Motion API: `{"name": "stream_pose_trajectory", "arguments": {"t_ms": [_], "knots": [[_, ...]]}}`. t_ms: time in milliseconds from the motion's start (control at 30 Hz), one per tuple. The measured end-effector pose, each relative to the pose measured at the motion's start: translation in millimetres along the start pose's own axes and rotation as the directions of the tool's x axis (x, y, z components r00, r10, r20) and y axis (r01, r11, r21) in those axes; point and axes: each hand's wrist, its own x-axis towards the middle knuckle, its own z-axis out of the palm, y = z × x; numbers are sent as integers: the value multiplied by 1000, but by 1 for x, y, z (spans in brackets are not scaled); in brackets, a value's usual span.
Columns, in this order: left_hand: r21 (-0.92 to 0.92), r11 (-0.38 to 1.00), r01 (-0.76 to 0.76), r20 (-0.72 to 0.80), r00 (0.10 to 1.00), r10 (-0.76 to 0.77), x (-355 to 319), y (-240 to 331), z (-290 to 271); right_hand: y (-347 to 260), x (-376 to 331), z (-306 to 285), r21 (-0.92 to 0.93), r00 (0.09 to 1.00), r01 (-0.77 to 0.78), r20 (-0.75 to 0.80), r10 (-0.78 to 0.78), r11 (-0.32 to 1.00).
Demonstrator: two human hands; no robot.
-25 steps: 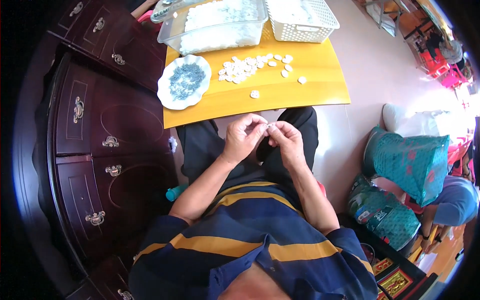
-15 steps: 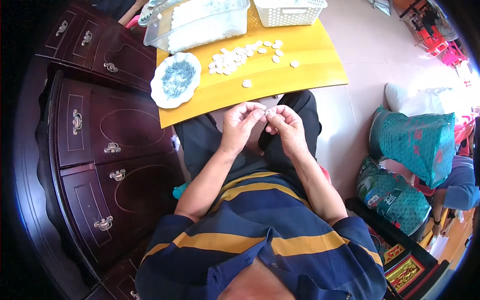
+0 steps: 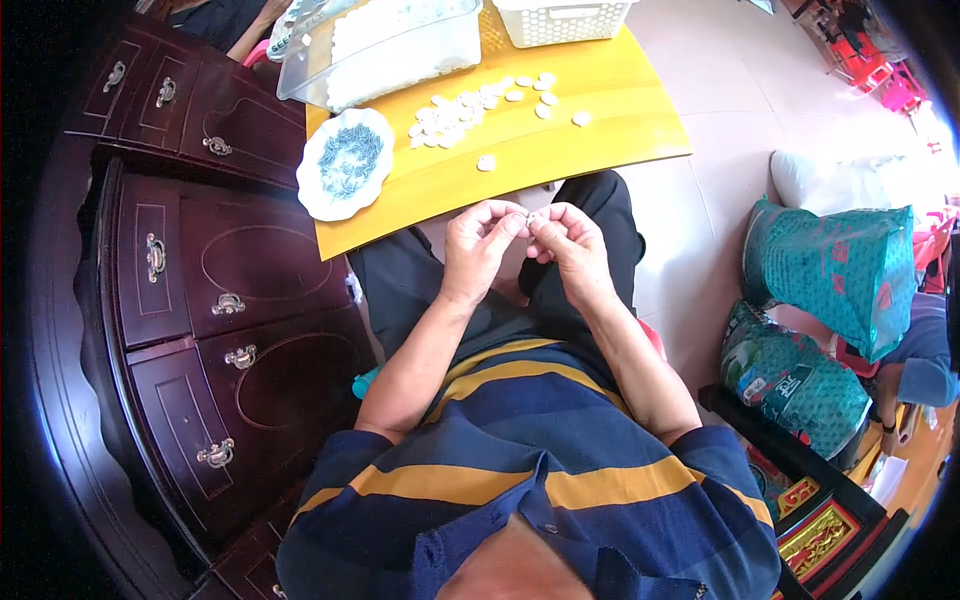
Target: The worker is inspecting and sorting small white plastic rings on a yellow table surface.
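Observation:
My left hand (image 3: 476, 248) and my right hand (image 3: 574, 246) meet fingertip to fingertip above my lap, just off the table's near edge. Both are closed in a pinch around a small whitish piece (image 3: 530, 219), mostly hidden by the fingers; its exact kind does not show. On the yellow table (image 3: 590, 155) beyond them lies a group of small, flat, whitish oval pieces (image 3: 447, 122). One separate whitish piece (image 3: 486, 162) rests nearest my hands. At the left edge stands a wavy-rimmed white dish (image 3: 312, 187) with many tiny dark blue-grey slivers (image 3: 349, 160).
A clear plastic bin (image 3: 300, 75) of white pieces and a white perforated basket (image 3: 565, 27) stand at the table's far side. Dark wooden drawers (image 3: 270, 255) flank me on the left. Green sacks (image 3: 830, 265) and another person's arm (image 3: 887, 395) are at the right.
The view has shifted slightly, so the table and its things sit a little further left. My hands keep the same pinch, with only small finger movements.

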Motion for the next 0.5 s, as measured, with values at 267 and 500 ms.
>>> {"name": "stream_pose_trajectory", "arguments": {"t_ms": [267, 500], "knots": [[231, 969, -87, 13, 996, 86, 3, 5, -2, 4, 2, 2, -43, 998, 46, -40, -48, 998], [266, 964, 8, -28, 1000, -1, -1, 6, 4, 10, 0, 0, -95, 996, 42, -71, -49, 995]]}}
